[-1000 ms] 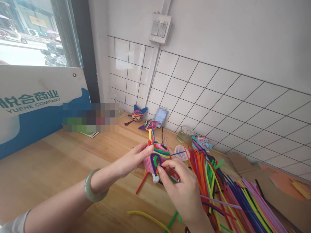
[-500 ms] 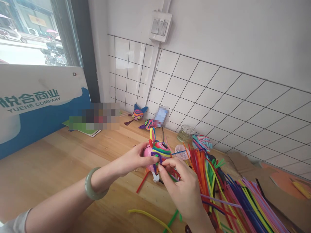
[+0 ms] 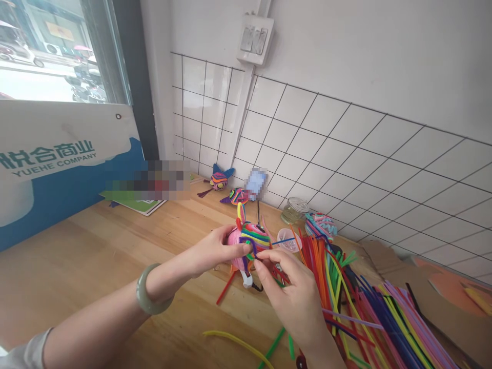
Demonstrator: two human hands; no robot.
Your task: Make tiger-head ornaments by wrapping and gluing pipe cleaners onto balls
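Both my hands meet over a wooden table [image 3: 77,256] around a small figure [image 3: 253,237] wound from many-coloured pipe cleaners, with a pink back and a yellow loop on top. My left hand [image 3: 213,251], with a pale green bangle [image 3: 148,294] on the wrist, grips the figure from the left. My right hand [image 3: 292,297] pinches a pipe cleaner end at the figure's lower front with thumb and forefinger.
A big heap of loose pipe cleaners [image 3: 369,318] spreads to the right. Two finished figures [image 3: 218,180] sit by the tiled wall, with a glass jar [image 3: 294,211] and a small cup [image 3: 287,241]. Stray yellow [image 3: 234,343] and green pieces lie near the front. A blue-white sign [image 3: 57,164] leans at left.
My right hand has shifted slightly up and right at the figure's front, fingers working the wrapped strand. The left hand keeps its grip. The view has drifted a little.
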